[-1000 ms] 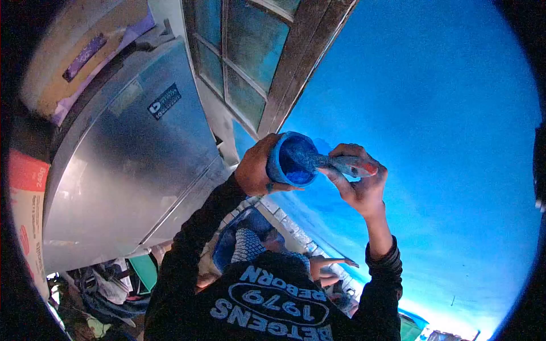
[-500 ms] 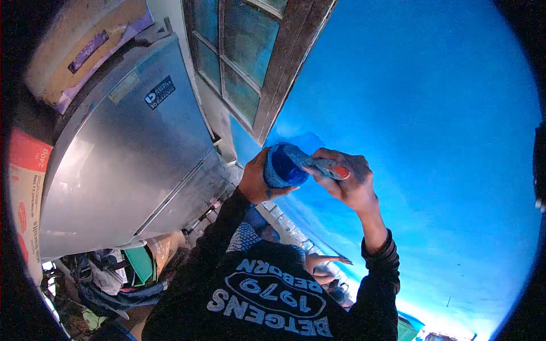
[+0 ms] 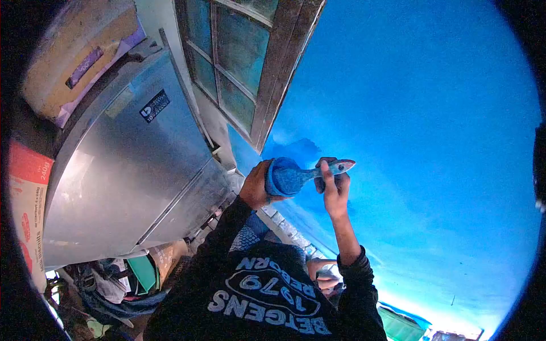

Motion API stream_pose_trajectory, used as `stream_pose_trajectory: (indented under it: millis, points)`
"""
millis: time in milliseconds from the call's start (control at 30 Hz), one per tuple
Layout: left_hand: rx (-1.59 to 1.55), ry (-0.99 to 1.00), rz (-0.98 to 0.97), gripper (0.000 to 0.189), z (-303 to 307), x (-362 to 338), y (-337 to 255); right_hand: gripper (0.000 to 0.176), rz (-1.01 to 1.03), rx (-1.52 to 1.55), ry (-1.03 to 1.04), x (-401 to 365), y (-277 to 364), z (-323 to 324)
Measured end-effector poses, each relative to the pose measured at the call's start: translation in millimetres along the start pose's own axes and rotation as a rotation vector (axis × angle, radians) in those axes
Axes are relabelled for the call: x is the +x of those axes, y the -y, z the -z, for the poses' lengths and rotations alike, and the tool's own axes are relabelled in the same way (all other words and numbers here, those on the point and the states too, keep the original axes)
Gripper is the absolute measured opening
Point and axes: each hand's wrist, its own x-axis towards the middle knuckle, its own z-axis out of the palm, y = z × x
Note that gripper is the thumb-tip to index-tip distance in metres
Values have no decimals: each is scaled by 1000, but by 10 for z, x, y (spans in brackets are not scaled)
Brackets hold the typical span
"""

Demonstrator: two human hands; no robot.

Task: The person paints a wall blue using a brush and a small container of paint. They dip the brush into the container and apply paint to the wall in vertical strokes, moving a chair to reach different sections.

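Note:
My left hand [image 3: 257, 186] is wrapped round the side of a round blue container [image 3: 272, 184], whose open top faces me. In my right hand [image 3: 334, 184] is a paintbrush [image 3: 342, 166] with a pale, paint-smeared handle and a reddish tip, held between thumb and fingers. Its wide, blue-coated head lies over the container's opening; whether the bristles touch the inside is hard to tell. Behind both hands is a bright blue wall [image 3: 409, 125], with a darker blue patch near the window frame.
A wooden-framed window [image 3: 236, 62] is at the top. On the left, a large silver refrigerator [image 3: 131, 165] stands beside cardboard boxes [image 3: 31, 216]. Bags and a green item [image 3: 142, 274] lie at the lower left. Bare skin of a leg or foot [image 3: 324, 273] shows beyond my dark shirt.
My right hand has moved down and left, and its grip now shows the brush handle pointing right. The brush head has come across the container's opening. The view has shifted slightly.

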Motion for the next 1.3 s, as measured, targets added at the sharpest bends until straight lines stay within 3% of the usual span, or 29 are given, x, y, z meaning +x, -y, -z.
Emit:
stream_pose_trajectory:
  millis: [100, 167, 300, 600, 800, 1033, 1133, 1300]
  points:
    - [154, 4, -40, 99, -30, 26, 62, 31, -8, 0, -43, -41, -169, 44]
    - [195, 21, -177, 107, -62, 35, 149, 31, -96, 42, -185, -80, -246, 48]
    - [217, 6, -134, 107, -85, 43, 84, 36, -258, 54, -312, -133, -399, 121]
    - [203, -7, -82, 109, -224, -32, 81, 37, -293, 127, -372, -254, -538, 213]
    - [199, 71, -25, 109, -427, -226, 99, 36, -340, 131, -295, -341, -649, 320]
    - [308, -20, 63, 106, -616, -433, 80, 35, -350, 75, -264, -343, -719, 347]
    - [272, -26, 67, 103, -663, -371, 51, 38, -145, -126, -175, -285, -726, 431]
    - [128, -40, 115, 102, -673, -302, 28, 28, -183, -80, -111, -370, -423, 486]
